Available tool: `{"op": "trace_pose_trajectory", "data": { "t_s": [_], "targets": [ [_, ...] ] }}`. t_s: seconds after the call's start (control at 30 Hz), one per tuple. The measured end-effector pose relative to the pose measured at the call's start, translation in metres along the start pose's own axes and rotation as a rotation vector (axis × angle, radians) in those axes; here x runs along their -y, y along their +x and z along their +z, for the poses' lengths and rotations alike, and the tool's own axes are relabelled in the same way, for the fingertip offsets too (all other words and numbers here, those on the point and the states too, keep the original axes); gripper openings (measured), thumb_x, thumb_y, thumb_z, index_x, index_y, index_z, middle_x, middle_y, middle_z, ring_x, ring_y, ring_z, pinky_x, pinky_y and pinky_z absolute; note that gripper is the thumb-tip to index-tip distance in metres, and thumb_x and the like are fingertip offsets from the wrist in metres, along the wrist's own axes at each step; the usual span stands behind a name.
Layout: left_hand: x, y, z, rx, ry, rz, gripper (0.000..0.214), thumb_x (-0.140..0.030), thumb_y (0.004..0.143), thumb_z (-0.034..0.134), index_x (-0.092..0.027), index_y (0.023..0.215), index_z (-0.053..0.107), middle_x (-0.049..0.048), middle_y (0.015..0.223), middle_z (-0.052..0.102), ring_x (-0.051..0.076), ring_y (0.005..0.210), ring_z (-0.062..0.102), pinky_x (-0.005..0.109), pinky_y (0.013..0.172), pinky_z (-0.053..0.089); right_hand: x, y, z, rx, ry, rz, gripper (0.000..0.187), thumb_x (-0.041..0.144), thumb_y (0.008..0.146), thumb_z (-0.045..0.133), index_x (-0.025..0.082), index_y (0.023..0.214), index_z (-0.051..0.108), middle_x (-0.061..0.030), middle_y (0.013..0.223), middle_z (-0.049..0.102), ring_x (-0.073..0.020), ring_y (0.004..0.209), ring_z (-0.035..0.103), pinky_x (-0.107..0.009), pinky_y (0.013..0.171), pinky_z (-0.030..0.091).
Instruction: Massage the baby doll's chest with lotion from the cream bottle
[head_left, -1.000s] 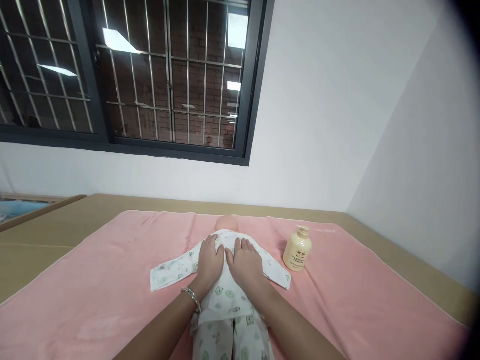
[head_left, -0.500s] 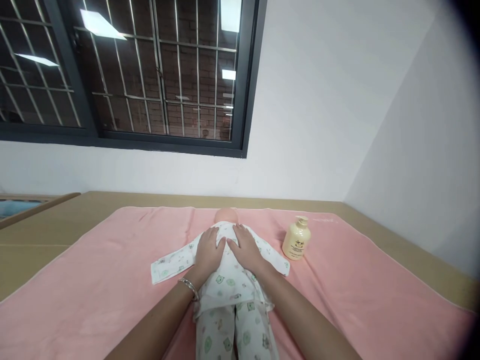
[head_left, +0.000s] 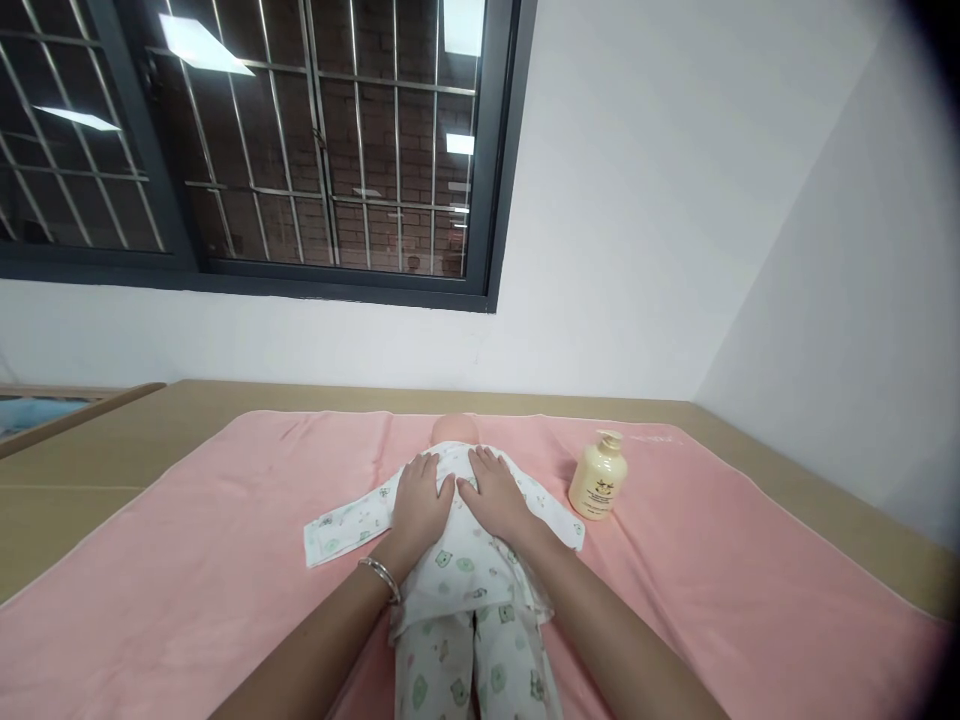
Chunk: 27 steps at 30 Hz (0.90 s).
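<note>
A baby doll [head_left: 465, 570] in white clothes with a green and brown print lies stretched out before me, its arms spread to the sides. Its bald head [head_left: 454, 429] points toward the wall, and no face shows. My left hand [head_left: 422, 505] rests flat on the left of its upper body, fingers extended, with a silver bangle on the wrist. On the right of the upper body lies my right hand [head_left: 497, 495], also flat with fingers extended. The two thumbs almost meet at the middle. Neither hand grasps anything.
Under the doll is a pink cloth [head_left: 225, 560] spread over a tan surface [head_left: 90, 510]. A cream pump bottle [head_left: 598, 476] stands to the right of the doll's sleeve. Behind are a white wall [head_left: 615, 220] and a barred window [head_left: 330, 150].
The whole view has shifted very slightly. Both hands stay flat on the doll, with no clear movement against it.
</note>
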<state>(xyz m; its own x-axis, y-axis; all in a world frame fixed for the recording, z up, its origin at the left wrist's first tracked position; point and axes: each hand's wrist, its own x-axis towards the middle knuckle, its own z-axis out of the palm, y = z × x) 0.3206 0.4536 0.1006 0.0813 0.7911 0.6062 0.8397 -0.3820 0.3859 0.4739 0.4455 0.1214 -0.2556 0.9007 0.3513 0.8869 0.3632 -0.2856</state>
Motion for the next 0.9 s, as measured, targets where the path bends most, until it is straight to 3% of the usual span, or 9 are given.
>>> {"op": "trace_pose_trajectory", "data": {
  "t_s": [0.07, 0.17, 0.23, 0.33, 0.47, 0.63, 0.77, 0.9],
  "targets": [
    [-0.001, 0.000, -0.001, 0.007, -0.013, 0.032, 0.033, -0.028, 0.090, 0.042, -0.015, 0.116, 0.058, 0.0128, 0.118, 0.062, 0.028, 0.112, 0.055, 0.046, 0.099, 0.041, -0.005, 0.002, 0.000, 0.015, 0.003, -0.051, 0.052, 0.031, 0.097, 0.043, 0.010, 0.144, 0.037, -0.0132, 0.148, 0.034, -0.0271, 0.138, 0.025, -0.042, 0.113, 0.019],
    [-0.006, -0.003, -0.005, -0.018, -0.006, 0.077, 0.028, -0.027, 0.092, 0.040, -0.017, 0.107, 0.061, 0.0110, 0.109, 0.066, 0.027, 0.105, 0.057, 0.042, 0.095, 0.044, 0.006, -0.003, -0.004, -0.013, -0.078, -0.089, 0.044, 0.027, 0.097, 0.042, 0.011, 0.138, 0.046, -0.0152, 0.136, 0.049, -0.0282, 0.128, 0.040, -0.041, 0.109, 0.027],
    [-0.008, -0.005, -0.007, -0.037, 0.023, 0.075, 0.025, -0.026, 0.091, 0.042, -0.018, 0.101, 0.063, 0.0107, 0.102, 0.067, 0.027, 0.100, 0.059, 0.042, 0.091, 0.045, 0.021, -0.010, -0.006, -0.035, -0.183, -0.061, 0.040, 0.022, 0.097, 0.042, 0.007, 0.132, 0.052, -0.0189, 0.121, 0.058, -0.0297, 0.117, 0.050, -0.041, 0.103, 0.033],
    [-0.007, -0.005, -0.006, -0.045, 0.059, 0.022, 0.025, -0.027, 0.089, 0.045, -0.017, 0.102, 0.062, 0.0116, 0.101, 0.066, 0.028, 0.099, 0.058, 0.043, 0.090, 0.046, 0.035, -0.018, -0.007, -0.036, -0.301, -0.020, 0.040, 0.013, 0.092, 0.044, 0.001, 0.130, 0.052, -0.0243, 0.111, 0.061, -0.0330, 0.108, 0.055, -0.044, 0.099, 0.036],
    [-0.001, -0.001, -0.001, -0.013, 0.035, -0.040, 0.034, -0.030, 0.088, 0.046, -0.014, 0.116, 0.057, 0.0137, 0.114, 0.063, 0.030, 0.109, 0.055, 0.045, 0.095, 0.044, 0.021, -0.010, -0.002, -0.038, -0.156, -0.018, 0.041, 0.027, 0.099, 0.040, 0.004, 0.130, 0.053, -0.0227, 0.121, 0.058, -0.0318, 0.119, 0.049, -0.044, 0.104, 0.032],
    [0.002, 0.001, 0.003, 0.003, -0.056, 0.037, 0.032, -0.029, 0.091, 0.042, -0.017, 0.115, 0.059, 0.0118, 0.116, 0.063, 0.028, 0.110, 0.056, 0.046, 0.098, 0.043, -0.006, 0.004, 0.007, 0.015, -0.003, -0.020, 0.055, 0.036, 0.098, 0.041, 0.008, 0.146, 0.035, -0.0159, 0.148, 0.033, -0.0278, 0.139, 0.024, -0.043, 0.113, 0.019],
    [-0.002, -0.002, 0.001, -0.045, -0.058, 0.054, 0.027, -0.026, 0.090, 0.043, -0.019, 0.108, 0.062, 0.0105, 0.112, 0.065, 0.027, 0.107, 0.057, 0.045, 0.096, 0.045, -0.004, 0.002, 0.004, -0.035, -0.044, -0.133, 0.049, 0.027, 0.096, 0.042, 0.015, 0.144, 0.040, -0.0130, 0.146, 0.037, -0.0263, 0.136, 0.030, -0.040, 0.112, 0.022],
    [-0.006, -0.005, -0.002, -0.070, -0.012, 0.058, 0.025, -0.027, 0.090, 0.044, -0.018, 0.103, 0.064, 0.0119, 0.109, 0.066, 0.027, 0.107, 0.058, 0.044, 0.097, 0.045, 0.008, -0.004, -0.002, -0.105, -0.083, -0.136, 0.035, 0.026, 0.095, 0.044, 0.017, 0.127, 0.058, -0.0105, 0.131, 0.054, -0.0242, 0.124, 0.046, -0.033, 0.103, 0.035]
  ]
}}
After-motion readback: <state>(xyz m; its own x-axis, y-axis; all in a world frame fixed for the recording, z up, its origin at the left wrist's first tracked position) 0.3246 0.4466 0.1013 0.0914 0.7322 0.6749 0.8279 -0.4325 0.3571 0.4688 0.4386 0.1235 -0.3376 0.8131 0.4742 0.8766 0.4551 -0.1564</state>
